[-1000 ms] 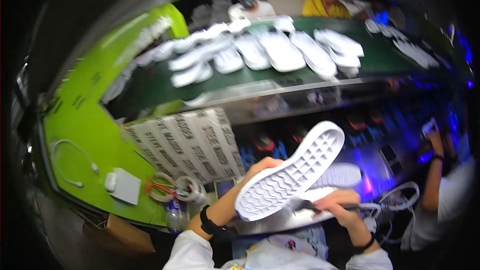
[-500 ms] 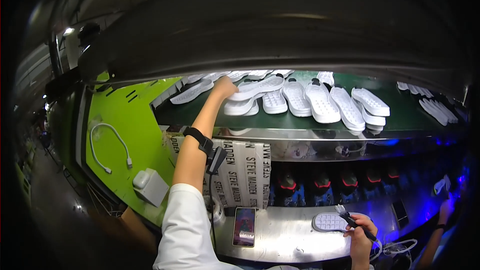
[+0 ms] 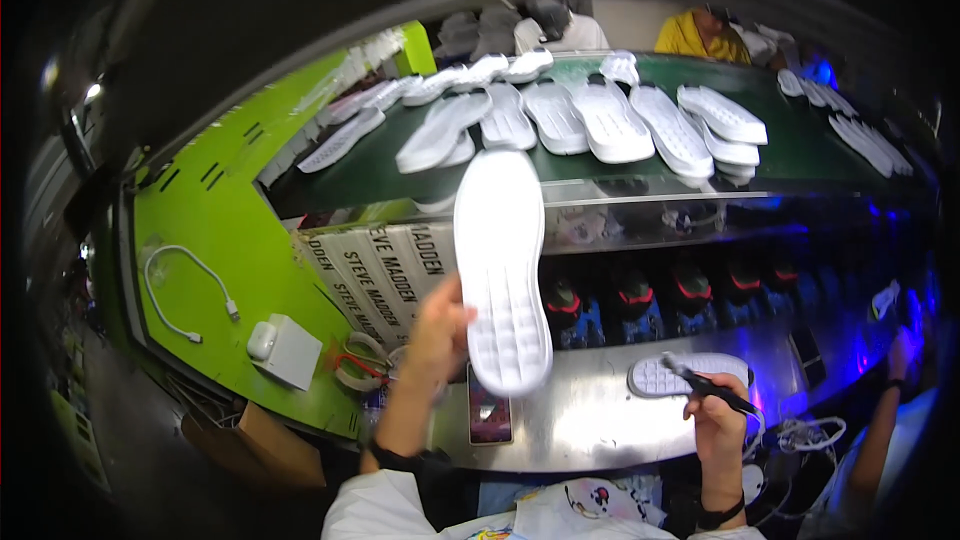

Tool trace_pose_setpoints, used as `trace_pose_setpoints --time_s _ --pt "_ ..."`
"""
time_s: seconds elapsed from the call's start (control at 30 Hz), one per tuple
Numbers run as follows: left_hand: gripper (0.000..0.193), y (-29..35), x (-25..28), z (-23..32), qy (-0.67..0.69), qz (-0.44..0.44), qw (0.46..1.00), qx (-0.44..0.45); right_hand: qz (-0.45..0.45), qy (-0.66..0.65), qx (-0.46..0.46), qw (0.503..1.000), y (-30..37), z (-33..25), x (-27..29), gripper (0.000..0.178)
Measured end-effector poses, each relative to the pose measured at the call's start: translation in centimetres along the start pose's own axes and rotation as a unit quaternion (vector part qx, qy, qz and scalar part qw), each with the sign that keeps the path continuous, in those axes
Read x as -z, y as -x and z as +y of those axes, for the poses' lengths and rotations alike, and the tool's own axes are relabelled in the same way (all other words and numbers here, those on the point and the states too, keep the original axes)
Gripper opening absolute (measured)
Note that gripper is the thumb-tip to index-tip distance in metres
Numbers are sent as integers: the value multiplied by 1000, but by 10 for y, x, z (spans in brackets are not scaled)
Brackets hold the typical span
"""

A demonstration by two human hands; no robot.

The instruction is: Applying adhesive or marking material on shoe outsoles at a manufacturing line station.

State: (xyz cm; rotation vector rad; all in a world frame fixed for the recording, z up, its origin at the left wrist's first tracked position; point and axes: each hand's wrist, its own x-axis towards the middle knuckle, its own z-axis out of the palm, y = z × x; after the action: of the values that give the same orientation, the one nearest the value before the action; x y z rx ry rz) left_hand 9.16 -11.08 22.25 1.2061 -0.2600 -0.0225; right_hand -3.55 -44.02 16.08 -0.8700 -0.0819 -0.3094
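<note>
My left hand grips the edge of a white shoe sole, which stands nearly upright above the metal bench with its gridded side showing. In my right hand is a brush with a black handle, its tip slanting up to the left. Just beyond that hand a second white sole lies flat on the bench, partly covered by the brush and fingers. Farther off, a row of white soles rests on the green conveyor belt.
On the lime-green side table are a white cable and a white box. A phone lies on the bench. Dark shoes with red trim fill the shelf under the belt. A co-worker's arm is at right; others sit beyond the belt.
My left hand has drawn back from the belt toward me, bringing a sole with it. My right hand still holds the brush beside the sole on the bench. The view has shifted.
</note>
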Motion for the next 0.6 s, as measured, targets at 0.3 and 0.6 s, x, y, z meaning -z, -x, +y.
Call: trace_pose_setpoints --time_s 0.3,0.6 --pt "68 82 -45 -178 545 -216 761 278 -48 489 236 838 -27 54 -39 22" --pt "63 61 -42 -195 477 -56 808 341 -231 463 79 852 19 63 -46 20"
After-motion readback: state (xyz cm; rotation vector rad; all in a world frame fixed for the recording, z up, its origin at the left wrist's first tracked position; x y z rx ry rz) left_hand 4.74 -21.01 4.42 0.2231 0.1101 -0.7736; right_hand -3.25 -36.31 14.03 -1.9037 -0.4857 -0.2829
